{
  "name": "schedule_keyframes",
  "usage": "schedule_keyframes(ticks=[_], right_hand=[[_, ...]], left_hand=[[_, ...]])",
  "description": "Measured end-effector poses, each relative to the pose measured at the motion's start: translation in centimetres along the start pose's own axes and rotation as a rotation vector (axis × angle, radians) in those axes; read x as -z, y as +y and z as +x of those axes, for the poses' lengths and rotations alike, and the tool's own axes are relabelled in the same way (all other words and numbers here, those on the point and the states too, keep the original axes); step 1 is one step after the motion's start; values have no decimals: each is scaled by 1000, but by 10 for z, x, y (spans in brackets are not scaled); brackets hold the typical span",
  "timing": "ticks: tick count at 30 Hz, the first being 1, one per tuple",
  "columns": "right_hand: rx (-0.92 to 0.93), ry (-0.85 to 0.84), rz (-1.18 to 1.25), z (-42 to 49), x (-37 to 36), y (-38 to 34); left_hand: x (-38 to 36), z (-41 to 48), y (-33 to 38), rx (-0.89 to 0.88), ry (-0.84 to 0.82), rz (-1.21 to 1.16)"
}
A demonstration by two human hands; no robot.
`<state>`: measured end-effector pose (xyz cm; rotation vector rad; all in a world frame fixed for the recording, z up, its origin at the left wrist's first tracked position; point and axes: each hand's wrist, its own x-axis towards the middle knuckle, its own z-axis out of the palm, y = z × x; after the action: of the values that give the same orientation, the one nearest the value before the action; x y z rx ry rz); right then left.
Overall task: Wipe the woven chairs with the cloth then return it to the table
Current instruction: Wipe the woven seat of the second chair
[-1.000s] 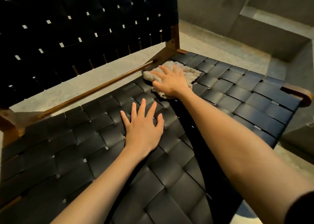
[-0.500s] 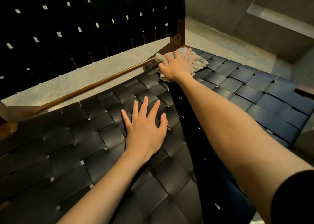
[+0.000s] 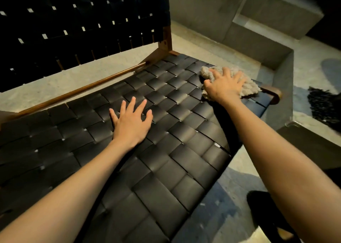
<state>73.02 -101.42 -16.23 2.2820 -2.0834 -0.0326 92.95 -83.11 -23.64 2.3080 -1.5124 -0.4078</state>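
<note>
Cloth (image 3: pixel 251 88) pinned flat under right hand (image 3: pixel 225 85) at far right edge of woven chair (image 3: pixel 166 132) seat, just beside wooden frame corner (image 3: pixel 273 93). Fingers spread apart over it and pressed down, not clamped; pressure judged needed so weave is rubbed rather than skimmed. Left hand (image 3: pixel 132 122) laid flat mid-seat, fingers apart, nothing held — likely placed as brace while reach is made. Counted: one woven chair, one cloth, two hands. Table not made out — return step judged not yet begun.
</note>
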Motion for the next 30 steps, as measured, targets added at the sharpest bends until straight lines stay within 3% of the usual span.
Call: schedule_keyframes(ticks=[5,9,16,20,22,27,30], right_hand=[[-84,23,67,-35,8,49],[-51,11,114,-43,9,46],[310,-66,92,-131,-2,6],[510,-97,127,-187,-6,-18],[490,-74,119,-175,-4,-11],[223,-75,39,-78,-6,12],[210,-49,46,-46,-2,11]], left_hand=[[7,0,-5,-35,-14,-22],[8,0,-7,-30,-52,-31],[27,-21,-23,-144,-171,-38],[36,-44,-40,-86,-177,54],[39,-49,-43,-66,-196,79],[38,-60,-43,-67,-144,90],[40,-63,-42,-59,-131,92]])
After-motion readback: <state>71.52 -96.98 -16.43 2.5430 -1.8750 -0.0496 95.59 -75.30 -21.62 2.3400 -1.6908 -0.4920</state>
